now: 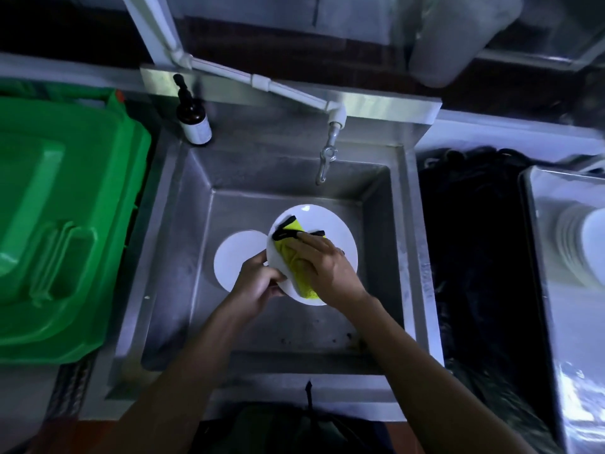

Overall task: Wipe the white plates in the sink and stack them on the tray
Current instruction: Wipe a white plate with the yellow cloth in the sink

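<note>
Both forearms reach up from the bottom of the frame into the steel sink (170, 257). At centre, the left hand (258, 283) curls its fingers round the lower-left rim of a white plate (330, 231), gripping it tilted above the basin floor. The right hand (322, 260) lies palm-down on that plate's face, fingers fairly flat, pressing a yellow cloth with black edging (294, 253) against it — a press more than a clasp. A second white plate (235, 253) lies flat just left, partly under the held one. Basin walls stand well clear of both hands; the tap spout (324, 162) hangs above the far wall. At the right edge of the frame, a steel tray (537, 257) holds stacked white plates (582, 244) — blurred. A green bin lid (59, 224) fills the left.
</note>
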`<state>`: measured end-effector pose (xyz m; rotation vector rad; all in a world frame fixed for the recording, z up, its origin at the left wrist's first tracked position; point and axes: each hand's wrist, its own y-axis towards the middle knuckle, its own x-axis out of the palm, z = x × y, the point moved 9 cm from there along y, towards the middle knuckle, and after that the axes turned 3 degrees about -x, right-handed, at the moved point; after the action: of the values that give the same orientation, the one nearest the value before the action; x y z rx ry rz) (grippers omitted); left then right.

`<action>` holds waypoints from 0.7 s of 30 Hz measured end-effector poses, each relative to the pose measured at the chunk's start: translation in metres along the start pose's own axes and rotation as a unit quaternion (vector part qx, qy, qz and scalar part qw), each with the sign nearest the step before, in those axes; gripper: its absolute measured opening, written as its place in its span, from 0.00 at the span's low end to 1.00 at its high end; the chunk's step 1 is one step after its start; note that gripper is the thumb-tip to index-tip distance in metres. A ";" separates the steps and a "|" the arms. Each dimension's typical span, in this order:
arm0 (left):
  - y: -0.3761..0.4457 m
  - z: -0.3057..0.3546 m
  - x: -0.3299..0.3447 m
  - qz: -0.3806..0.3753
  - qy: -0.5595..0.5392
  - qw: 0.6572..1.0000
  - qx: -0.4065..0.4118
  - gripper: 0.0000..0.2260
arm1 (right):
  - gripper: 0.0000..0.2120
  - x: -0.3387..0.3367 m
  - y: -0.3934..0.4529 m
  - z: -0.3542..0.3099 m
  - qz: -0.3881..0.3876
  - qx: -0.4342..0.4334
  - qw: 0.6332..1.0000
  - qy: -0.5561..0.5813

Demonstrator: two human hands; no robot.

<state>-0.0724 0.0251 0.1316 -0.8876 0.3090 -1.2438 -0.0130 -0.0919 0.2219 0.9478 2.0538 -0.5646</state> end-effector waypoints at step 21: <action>-0.060 0.010 0.071 -0.004 0.016 0.999 0.052 0.21 | 0.27 -0.047 -0.041 -0.005 -0.032 -0.176 0.972 -0.155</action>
<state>-0.0837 -0.0383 0.1988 -0.7821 0.2639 -1.2714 -0.0281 -0.1347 0.2655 0.5492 1.8250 -0.3389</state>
